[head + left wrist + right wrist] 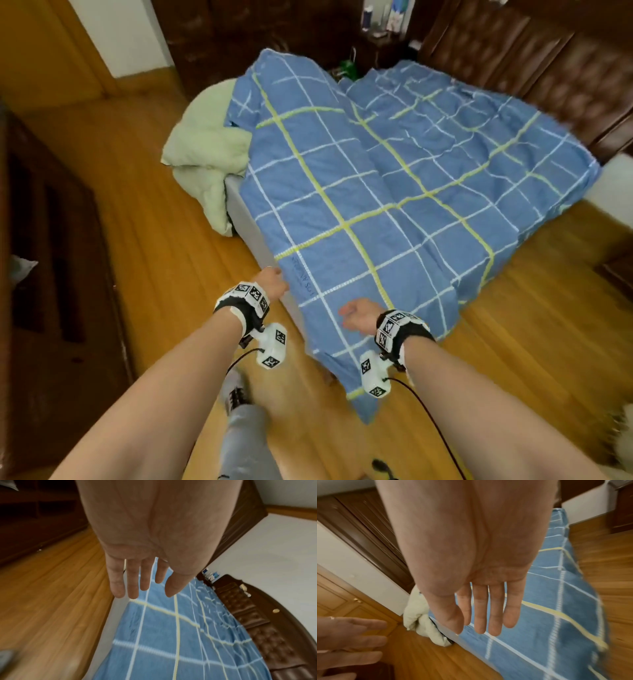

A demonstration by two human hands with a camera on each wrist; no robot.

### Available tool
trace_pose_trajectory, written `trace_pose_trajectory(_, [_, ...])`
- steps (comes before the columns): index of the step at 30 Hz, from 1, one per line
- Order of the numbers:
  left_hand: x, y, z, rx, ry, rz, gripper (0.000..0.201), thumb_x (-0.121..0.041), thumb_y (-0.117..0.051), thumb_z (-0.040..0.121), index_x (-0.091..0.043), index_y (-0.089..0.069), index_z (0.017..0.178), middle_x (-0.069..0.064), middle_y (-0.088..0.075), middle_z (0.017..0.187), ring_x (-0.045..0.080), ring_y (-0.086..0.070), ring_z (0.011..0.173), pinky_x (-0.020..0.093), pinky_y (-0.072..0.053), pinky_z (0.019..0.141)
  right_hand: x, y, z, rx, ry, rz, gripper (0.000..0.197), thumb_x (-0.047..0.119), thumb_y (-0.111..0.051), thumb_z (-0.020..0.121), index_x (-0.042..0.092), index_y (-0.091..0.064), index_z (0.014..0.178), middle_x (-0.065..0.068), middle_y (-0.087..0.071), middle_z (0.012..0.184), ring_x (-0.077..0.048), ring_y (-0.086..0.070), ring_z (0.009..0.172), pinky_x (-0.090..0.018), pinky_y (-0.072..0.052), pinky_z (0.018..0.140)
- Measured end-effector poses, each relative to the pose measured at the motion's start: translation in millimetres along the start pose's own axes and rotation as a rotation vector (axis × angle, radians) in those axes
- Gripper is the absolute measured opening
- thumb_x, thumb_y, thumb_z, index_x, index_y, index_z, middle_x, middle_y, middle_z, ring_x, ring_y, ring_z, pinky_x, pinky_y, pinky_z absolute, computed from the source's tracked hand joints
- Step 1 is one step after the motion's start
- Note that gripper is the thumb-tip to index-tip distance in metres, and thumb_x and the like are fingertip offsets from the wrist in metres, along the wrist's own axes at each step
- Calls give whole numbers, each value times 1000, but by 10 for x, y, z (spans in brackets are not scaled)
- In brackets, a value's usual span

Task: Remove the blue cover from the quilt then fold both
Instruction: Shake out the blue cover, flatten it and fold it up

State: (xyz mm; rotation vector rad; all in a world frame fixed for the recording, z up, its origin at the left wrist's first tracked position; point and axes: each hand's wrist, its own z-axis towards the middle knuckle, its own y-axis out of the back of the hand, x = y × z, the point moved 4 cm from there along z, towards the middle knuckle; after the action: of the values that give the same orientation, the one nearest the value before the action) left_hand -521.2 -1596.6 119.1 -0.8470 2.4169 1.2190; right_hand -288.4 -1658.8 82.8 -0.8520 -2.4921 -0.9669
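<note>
The blue checked cover [394,192] lies spread across the bed, its near corner drooping to the floor. The pale green quilt [202,147] sits bunched at the bed's left side, hanging over the edge. My left hand [274,282] hovers at the cover's near left edge; in the left wrist view its fingers [132,582] are straight and hold nothing. My right hand [356,313] is over the cover's near part, its fingers [488,609] straight and empty above the cover [547,615]. The quilt [421,619] shows beyond them.
Wooden floor [144,219] surrounds the bed. A padded brown headboard [534,68] runs along the far right. Dark wooden cabinets [51,260] stand on the left, a nightstand [380,34] with bottles at the back. My leg and shoe [239,411] are below my arms.
</note>
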Motion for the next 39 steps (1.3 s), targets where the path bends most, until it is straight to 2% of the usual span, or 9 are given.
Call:
trace_pose_trajectory(2, [49, 637, 250, -60, -60, -15, 38, -17, -58, 93, -13, -51, 130, 13, -53, 139, 28, -54, 123, 31, -45, 99, 674, 150, 290, -62, 49, 40, 31, 14, -66, 88, 19, -65, 118, 3, -61, 101, -15, -56, 94, -16, -42, 63])
trace_pose_trajectory(8, [546, 2748, 910, -234, -108, -180, 42, -14, -59, 91, -11, -54, 133, 13, -62, 126, 28, -59, 113, 31, -47, 93, 2792, 312, 1114, -207, 156, 92, 24, 15, -68, 85, 22, -66, 109, 1, -66, 100, -18, -64, 95, -26, -52, 83])
trace_pose_trajectory(15, [1013, 4568, 1751, -311, -156, -187, 35, -22, -58, 91, -18, -59, 125, 8, -63, 124, 24, -62, 108, 36, -49, 96, 4626, 499, 2041, -245, 213, 4, 47, 22, -68, 88, 18, -56, 133, -6, -58, 132, -24, -56, 122, -26, -41, 97])
trace_pose_trajectory(18, [1130, 5019, 2243, -306, -181, -141, 41, -24, -60, 90, -19, -58, 130, 2, -59, 131, 21, -58, 115, 28, -46, 94, 5219, 631, 2660, -224, 236, 6, 61, 27, -68, 88, 22, -44, 143, -11, -48, 144, -27, -51, 127, -32, -42, 104])
trace_pose_trajectory(22, [1267, 5535, 3224, -238, -183, -6, 45, -30, -65, 85, -25, -59, 130, 3, -60, 129, 16, -60, 96, 23, -43, 80, 5903, 806, 3733, -164, 258, 98, 81, 26, -69, 87, 29, -24, 154, -13, -36, 153, -27, -49, 126, -30, -43, 98])
trace_pose_trajectory(25, [1199, 6016, 4191, -182, -190, 65, 44, -30, -66, 85, -24, -59, 128, 5, -60, 129, 15, -62, 89, 22, -45, 74, 6279, 1103, 4662, -186, 214, 233, 83, 18, -66, 90, 21, -17, 157, -11, -31, 156, -29, -38, 138, -27, -36, 101])
trace_pose_trajectory(30, [809, 6929, 6031, -122, -183, 195, 41, -26, -62, 89, -23, -58, 130, 2, -52, 140, 22, -56, 118, 23, -40, 89, 6867, 1671, 6395, -204, 71, 498, 80, 12, -65, 91, 17, -19, 156, -14, -47, 140, -28, -52, 120, -26, -44, 88])
trace_pose_trajectory(34, [493, 7228, 7373, 13, -195, 291, 41, -29, -63, 88, -25, -57, 129, 3, -48, 142, 22, -49, 126, 30, -40, 103, 7222, 2021, 7372, -211, -32, 601, 81, 14, -65, 90, 15, -18, 157, -10, -32, 156, -29, -38, 139, -32, -34, 106])
trace_pose_trajectory(39, [-95, 7393, 8612, 170, -293, 393, 40, -31, -64, 87, -27, -58, 127, 4, -47, 139, 23, -47, 127, 36, -40, 105, 7209, 2345, 8221, -240, -154, 828, 71, 1, -66, 87, 6, -33, 149, -5, -46, 142, -28, -46, 131, -35, -39, 105])
